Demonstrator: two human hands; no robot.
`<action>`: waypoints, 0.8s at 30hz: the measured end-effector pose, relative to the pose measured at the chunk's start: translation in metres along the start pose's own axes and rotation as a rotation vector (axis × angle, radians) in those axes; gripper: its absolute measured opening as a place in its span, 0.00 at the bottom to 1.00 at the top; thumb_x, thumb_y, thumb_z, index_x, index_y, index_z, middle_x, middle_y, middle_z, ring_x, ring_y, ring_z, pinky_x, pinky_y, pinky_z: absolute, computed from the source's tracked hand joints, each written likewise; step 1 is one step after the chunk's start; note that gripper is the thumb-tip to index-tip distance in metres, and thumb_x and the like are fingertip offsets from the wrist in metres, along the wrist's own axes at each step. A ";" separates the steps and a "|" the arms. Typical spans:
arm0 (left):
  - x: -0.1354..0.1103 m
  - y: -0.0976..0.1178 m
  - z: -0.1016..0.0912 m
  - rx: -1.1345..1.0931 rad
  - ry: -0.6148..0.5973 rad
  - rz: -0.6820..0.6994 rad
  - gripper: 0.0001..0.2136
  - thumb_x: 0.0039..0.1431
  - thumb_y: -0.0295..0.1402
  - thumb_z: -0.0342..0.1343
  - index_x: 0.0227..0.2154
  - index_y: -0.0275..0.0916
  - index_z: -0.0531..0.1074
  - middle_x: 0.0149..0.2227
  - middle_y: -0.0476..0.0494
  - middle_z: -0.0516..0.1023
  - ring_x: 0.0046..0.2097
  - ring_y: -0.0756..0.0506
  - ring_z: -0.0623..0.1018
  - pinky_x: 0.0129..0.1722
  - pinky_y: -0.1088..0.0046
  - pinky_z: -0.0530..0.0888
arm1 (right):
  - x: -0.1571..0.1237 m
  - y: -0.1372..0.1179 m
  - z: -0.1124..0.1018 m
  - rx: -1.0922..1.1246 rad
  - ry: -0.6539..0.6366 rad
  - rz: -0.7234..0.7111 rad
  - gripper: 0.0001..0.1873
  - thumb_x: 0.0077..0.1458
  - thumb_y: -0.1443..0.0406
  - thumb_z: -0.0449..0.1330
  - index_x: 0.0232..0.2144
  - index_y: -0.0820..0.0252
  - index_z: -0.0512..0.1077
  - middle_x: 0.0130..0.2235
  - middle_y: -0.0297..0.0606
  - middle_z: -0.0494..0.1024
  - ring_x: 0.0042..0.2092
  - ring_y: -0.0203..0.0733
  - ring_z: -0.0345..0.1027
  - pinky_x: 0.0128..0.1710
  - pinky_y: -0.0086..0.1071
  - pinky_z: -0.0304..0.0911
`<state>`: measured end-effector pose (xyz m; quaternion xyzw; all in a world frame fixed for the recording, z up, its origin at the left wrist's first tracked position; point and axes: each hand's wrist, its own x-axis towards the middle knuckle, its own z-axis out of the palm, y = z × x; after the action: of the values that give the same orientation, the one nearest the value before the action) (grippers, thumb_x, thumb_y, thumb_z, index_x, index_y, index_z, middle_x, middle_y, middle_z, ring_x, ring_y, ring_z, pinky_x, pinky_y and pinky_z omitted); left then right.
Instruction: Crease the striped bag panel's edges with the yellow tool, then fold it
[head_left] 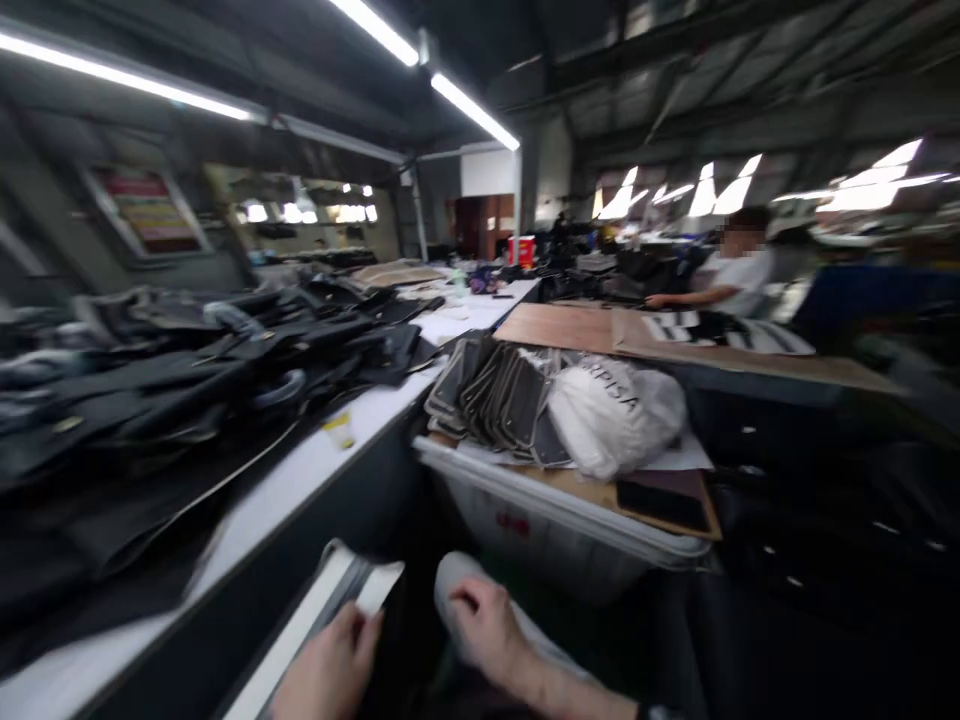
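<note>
My left hand point(334, 655) is low in the view, its thumb and fingers closed on a long flat strip point(311, 610) with white and dark grey bands. The strip slants up from the bottom edge, and a short white end sticks out past my fingertips. To the right, my right hand point(487, 625) is curled closed above a light grey rounded shape that looks like my knee point(451, 578). Blur hides whether anything is between its fingers. A dark band circles my right wrist at the bottom edge.
Dark garments or fabric pieces point(187, 390) are heaped on the white-topped table point(300, 500) at left. A plastic bin point(555, 520) ahead carries stacked dark panels point(495, 395), a white printed bag point(611, 415) and a dark flat object point(660, 505). Another person point(739, 270) works behind a wooden board point(559, 328).
</note>
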<state>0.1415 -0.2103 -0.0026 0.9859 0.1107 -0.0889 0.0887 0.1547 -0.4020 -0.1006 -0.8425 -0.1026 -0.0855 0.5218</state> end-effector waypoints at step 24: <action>0.001 -0.011 0.025 -0.207 0.150 -0.120 0.10 0.65 0.33 0.44 0.35 0.38 0.69 0.35 0.42 0.77 0.36 0.38 0.79 0.33 0.65 0.72 | 0.034 -0.005 0.050 -0.343 -0.280 -0.922 0.29 0.60 0.78 0.48 0.63 0.67 0.56 0.61 0.48 0.63 0.63 0.50 0.54 0.61 0.51 0.58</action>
<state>0.1362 -0.2047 -0.0283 0.9670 0.1846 -0.0084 0.1757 0.1877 -0.3522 -0.1104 -0.7867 -0.5169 -0.2086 0.2652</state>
